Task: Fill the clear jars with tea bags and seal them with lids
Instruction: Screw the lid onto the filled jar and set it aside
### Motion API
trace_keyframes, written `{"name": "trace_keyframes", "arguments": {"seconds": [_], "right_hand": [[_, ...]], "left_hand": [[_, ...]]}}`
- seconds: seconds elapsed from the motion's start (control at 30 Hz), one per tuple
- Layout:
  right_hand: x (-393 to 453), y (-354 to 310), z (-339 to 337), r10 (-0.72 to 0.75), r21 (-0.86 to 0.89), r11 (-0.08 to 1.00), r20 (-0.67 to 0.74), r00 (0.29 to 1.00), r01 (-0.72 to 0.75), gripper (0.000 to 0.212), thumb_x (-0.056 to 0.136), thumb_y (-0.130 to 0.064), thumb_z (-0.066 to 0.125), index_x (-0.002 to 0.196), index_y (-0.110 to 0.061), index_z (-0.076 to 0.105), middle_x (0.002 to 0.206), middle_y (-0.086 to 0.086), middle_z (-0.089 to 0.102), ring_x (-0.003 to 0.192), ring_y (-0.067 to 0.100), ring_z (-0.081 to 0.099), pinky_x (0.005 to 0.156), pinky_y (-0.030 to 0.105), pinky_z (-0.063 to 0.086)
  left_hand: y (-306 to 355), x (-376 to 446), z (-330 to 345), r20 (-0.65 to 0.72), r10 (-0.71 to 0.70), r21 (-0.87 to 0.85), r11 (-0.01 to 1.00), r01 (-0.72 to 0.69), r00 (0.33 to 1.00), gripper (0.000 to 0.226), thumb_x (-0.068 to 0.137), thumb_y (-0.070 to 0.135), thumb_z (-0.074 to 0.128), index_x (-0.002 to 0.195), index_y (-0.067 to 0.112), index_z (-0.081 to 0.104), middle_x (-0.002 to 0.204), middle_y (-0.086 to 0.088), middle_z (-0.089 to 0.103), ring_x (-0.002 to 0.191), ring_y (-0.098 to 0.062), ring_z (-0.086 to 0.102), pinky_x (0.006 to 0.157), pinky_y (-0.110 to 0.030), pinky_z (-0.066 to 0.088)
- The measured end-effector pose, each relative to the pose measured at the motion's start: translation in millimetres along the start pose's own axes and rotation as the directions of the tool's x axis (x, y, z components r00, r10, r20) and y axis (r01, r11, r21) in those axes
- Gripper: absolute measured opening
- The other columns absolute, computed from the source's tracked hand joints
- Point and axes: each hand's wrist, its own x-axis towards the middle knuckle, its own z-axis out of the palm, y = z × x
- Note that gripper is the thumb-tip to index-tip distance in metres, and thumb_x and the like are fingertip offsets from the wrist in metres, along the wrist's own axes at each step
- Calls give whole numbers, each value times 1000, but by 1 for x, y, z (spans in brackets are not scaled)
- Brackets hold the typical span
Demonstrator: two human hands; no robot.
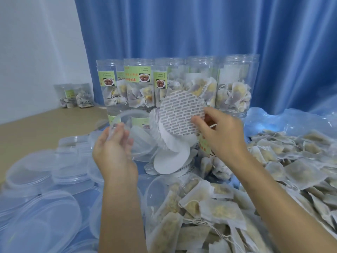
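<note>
My left hand (114,148) grips a clear plastic lid (131,132), tilted up at centre. My right hand (221,132) pinches a round white seal liner (179,114) printed with grey text, held up just right of the lid. Below them leans a stack of more liners (171,159). A row of clear labelled jars (175,84) holding tea bags stands behind, open at the top. Loose tea bags (228,210) lie heaped at lower right, spilling over a clear jar (156,190) on its side.
Several clear lids (42,179) are piled at lower left on a blue sheet. Two small jars (74,95) sit far left on the tan surface (36,128). A blue curtain (200,26) hangs behind. A crumpled clear plastic bag (291,123) lies at right.
</note>
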Motion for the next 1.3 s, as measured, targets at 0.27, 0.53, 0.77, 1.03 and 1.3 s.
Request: {"name": "trace_keyframes", "arguments": {"seconds": [0.27, 0.53, 0.77, 1.03, 1.3], "right_hand": [[1, -10, 0, 220, 416, 873, 133, 966, -256, 10, 94, -23, 56, 93, -23, 66, 87, 11, 70, 68, 15, 65, 62, 23, 55], [2, -20, -3, 210, 611, 554, 554, 806, -565, 25, 96, -25, 48, 94, -11, 69, 87, 8, 69, 77, 21, 64, 63, 24, 54], [0, -23, -6, 136, 596, 633, 543, 829, -494, 53, 76, -40, 64, 113, -2, 63, 107, 11, 71, 99, 24, 68, 89, 39, 55], [-4, -38, -18, -234, -33, 965, 348, 908, 261, 88, 61, -55, 78, 138, -37, 41, 150, 0, 19, 140, 16, 17, 109, 31, 22], [18, -3, -44, 79, -279, 959, 107, 991, -47, 80, 58, -71, 57, 131, -40, 49, 140, 6, 37, 132, 21, 34, 109, 41, 33]], "left_hand": [[2, -12, 11, 219, 14, -96, 995, 7, 976, 12, 92, 5, 52, 89, 14, 59, 64, 8, 64, 58, -3, 56, 57, -14, 48], [-7, -25, 21, 431, -23, 37, 999, 8, 902, 28, 95, 8, 49, 122, 7, 55, 101, -2, 71, 87, -11, 70, 68, -26, 58], [-9, -30, 23, 420, 4, 81, 996, -42, 907, 38, 86, 7, 61, 123, 8, 56, 108, -8, 70, 87, -13, 71, 65, -25, 57], [-14, -44, 38, 430, -122, 95, 991, 90, 895, 59, 67, 29, 72, 122, 10, 60, 115, -13, 68, 108, -26, 65, 89, -42, 54], [-31, -61, 51, 685, -408, 203, 903, 379, 604, 45, 83, 33, 59, 117, 4, 59, 110, -15, 70, 101, -26, 68, 85, -35, 56]]}}
